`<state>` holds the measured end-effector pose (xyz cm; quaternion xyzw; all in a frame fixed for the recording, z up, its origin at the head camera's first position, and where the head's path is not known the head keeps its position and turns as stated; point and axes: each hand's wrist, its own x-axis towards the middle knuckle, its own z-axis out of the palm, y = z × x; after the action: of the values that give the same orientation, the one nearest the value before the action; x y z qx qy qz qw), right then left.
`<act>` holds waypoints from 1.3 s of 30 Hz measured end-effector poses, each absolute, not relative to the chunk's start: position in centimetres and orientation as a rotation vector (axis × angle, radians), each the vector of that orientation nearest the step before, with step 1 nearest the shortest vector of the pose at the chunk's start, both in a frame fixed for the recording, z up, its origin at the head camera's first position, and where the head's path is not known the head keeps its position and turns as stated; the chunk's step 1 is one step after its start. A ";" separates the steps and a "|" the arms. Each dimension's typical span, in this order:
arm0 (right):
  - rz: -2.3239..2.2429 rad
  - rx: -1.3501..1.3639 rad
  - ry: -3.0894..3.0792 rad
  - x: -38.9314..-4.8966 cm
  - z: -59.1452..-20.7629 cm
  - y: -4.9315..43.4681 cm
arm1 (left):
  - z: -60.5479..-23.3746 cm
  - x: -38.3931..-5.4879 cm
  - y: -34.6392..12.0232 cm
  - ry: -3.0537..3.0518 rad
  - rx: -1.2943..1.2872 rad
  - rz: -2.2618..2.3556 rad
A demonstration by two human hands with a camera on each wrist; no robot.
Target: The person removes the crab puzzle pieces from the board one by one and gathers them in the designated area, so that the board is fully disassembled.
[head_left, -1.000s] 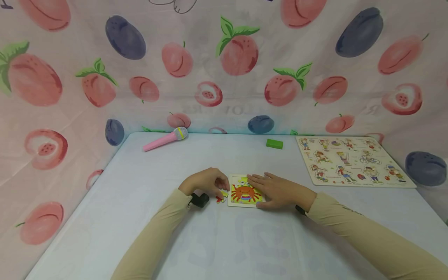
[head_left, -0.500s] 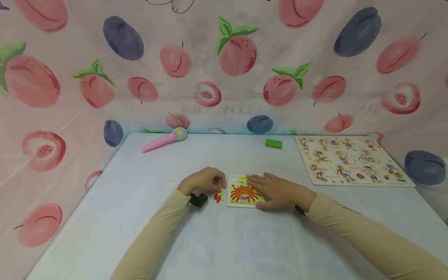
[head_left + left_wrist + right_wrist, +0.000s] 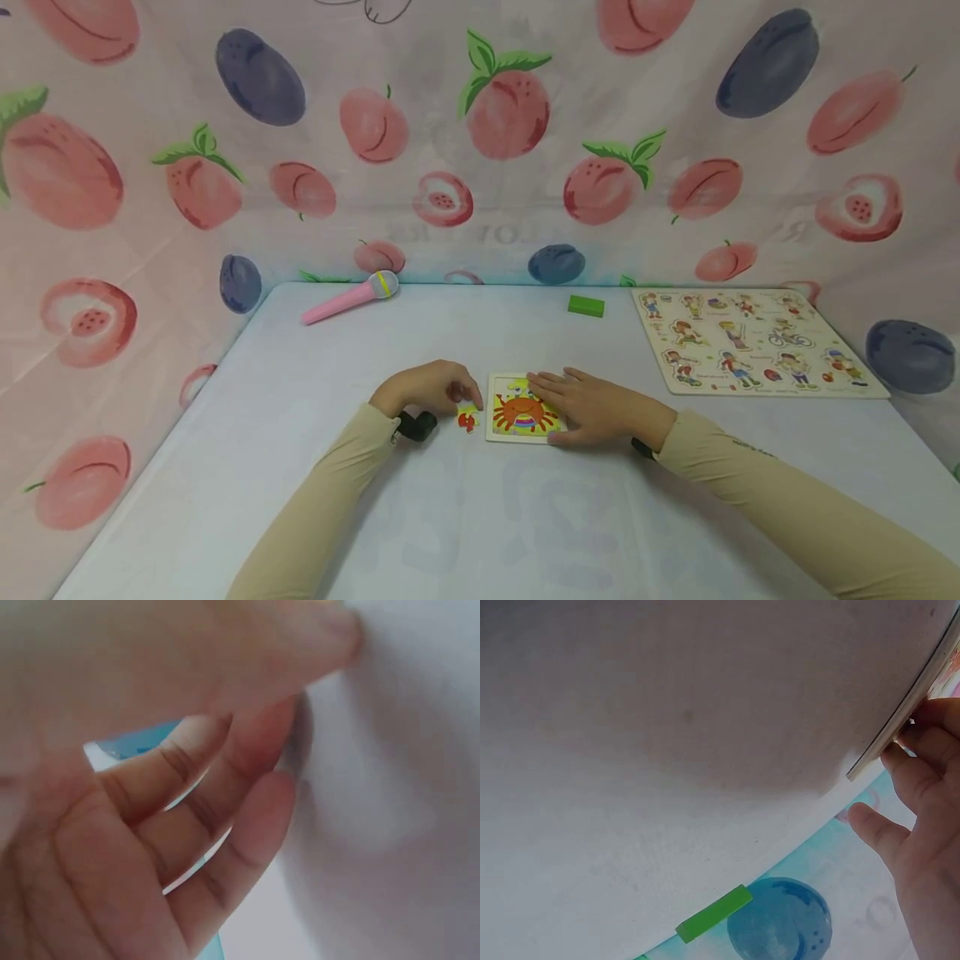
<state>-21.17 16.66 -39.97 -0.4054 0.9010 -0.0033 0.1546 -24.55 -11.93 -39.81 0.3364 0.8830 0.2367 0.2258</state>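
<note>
Since a second ago, the left hand point(image 3: 426, 388) has slid a little to the left, away from the crab puzzle, while the right hand stays put. Far left, a pink toy microphone point(image 3: 351, 298) with a yellow band lies on the white table point(image 3: 480, 533); I can read no name on it. Next comes the left hand, its fingers bent and close together over red and yellow loose puzzle bits point(image 3: 467, 422); I cannot tell if it is pinching them. To lift one well, it would be best to hold the bit by its edges and keep it flat and the right way round. Just beside it sits the crab puzzle point(image 3: 520, 413) in its pale frame, part of it hidden. Behind it, the peach-print cloth point(image 3: 517, 192) has faint letters that look back to front, too pale to read for sure. A green block point(image 3: 586, 306) lies near the back. Then the right hand point(image 3: 594, 408) rests on the puzzle's right side, fingers long and thumb wide; pressing gently there should stop it sliding. Far right, a sports-figure puzzle board point(image 3: 757, 343) has words too tiny to read.
</note>
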 end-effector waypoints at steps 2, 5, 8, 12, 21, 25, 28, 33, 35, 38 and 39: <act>-0.016 -1.162 2.581 -21.2 -39.9 16.6 | -39.7 -24.5 -12.2 2.470 0.883 0.650; -0.012 -1.161 2.576 -21.1 -39.8 16.6 | -39.7 -24.6 -12.6 2.526 0.822 0.660; -0.012 -1.170 2.572 -21.2 -39.8 16.7 | -39.7 -24.7 -13.0 2.573 0.794 0.676; -0.006 -1.166 2.575 -21.2 -39.8 16.8 | -39.8 -24.8 -13.4 2.600 0.799 0.698; -0.020 -1.159 2.576 -21.0 -39.6 16.7 | -39.8 -24.6 -13.4 2.592 0.778 0.692; -0.023 -1.155 2.573 -21.0 -39.6 16.7 | -39.5 -24.4 -13.3 2.578 0.764 0.687; -0.017 -1.152 2.575 -21.1 -39.7 16.7 | -39.5 -24.4 -13.2 2.535 0.807 0.692; -0.005 -1.154 2.574 -21.2 -39.9 16.7 | -39.5 -24.4 -12.8 2.482 0.847 0.676; -0.002 -1.158 2.574 -21.3 -39.9 16.7 | -39.4 -24.4 -12.7 2.489 0.845 0.663; -0.010 -1.168 2.574 -21.2 -39.9 16.7 | -39.3 -24.5 -12.7 2.501 0.830 0.664; -0.012 -1.172 2.573 -21.2 -39.9 16.7 | -39.3 -24.5 -12.8 2.507 0.820 0.669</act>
<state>-21.18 16.70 -39.85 -0.4093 0.8989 -0.0042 0.1564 -24.47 -12.79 -39.34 0.2948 0.9010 0.2405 0.2085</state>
